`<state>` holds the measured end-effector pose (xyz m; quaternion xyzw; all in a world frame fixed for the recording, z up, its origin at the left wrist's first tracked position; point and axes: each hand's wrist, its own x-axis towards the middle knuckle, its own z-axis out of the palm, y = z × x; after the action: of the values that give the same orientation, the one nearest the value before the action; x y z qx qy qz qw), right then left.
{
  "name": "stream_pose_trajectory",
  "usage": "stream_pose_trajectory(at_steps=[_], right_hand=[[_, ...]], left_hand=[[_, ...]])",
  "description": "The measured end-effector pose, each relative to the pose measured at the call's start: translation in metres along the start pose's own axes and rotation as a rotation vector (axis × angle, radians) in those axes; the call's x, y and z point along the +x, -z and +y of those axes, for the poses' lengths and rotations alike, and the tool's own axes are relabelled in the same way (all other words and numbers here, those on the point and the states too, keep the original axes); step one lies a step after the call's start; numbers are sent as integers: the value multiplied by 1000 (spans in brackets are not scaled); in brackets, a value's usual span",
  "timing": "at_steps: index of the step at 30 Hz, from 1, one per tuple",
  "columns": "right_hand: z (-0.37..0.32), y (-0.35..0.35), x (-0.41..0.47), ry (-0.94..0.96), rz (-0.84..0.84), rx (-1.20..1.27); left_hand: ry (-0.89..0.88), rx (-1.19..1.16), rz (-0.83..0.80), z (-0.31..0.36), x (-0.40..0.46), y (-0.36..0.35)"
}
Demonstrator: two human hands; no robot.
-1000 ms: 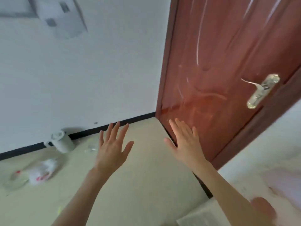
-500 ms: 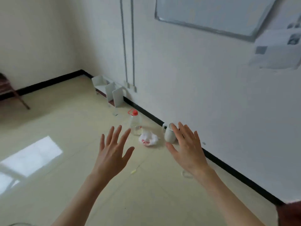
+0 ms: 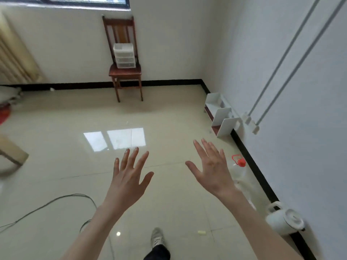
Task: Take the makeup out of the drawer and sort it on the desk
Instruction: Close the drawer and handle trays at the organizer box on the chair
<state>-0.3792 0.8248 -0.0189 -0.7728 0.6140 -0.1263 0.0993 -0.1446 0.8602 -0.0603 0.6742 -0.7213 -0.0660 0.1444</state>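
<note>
Facing a tiled room, both hands raised and empty

Gleaming beige floor tiles (image 3: 56,137) caught a window's reflection in front of the wooden chair (image 3: 125,72), which stood against the far wall. On the chair's seat sat the clear drawer unit (image 3: 124,55) — its contents too small to make out. Nearer than the chair, the left hand (image 3: 129,177) and right hand (image 3: 212,166) hovered with fingers spread, gripping nothing. Right of the chair, along the side wall, lay a white shelf (image 3: 221,115), a red-capped bottle (image 3: 239,166) and a white kettle (image 3: 283,220) — all on the floor.
</note>
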Motion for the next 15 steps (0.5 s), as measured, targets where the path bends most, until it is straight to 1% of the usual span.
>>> stream_pose_trajectory(at_steps=[3,8,12,15], right_hand=[[-15,-17,84,70,-38,-28],[-39,-30,210,149,-75,-10],[-46,-36,303,156,-78,90],[-47,-48,369,169,-83,112]], left_hand=[[62,20,7,-39,65,1],[128,17,82,-90,167,19],[139,9,92,-120,240,18],[170,11,73,-141,292,8]])
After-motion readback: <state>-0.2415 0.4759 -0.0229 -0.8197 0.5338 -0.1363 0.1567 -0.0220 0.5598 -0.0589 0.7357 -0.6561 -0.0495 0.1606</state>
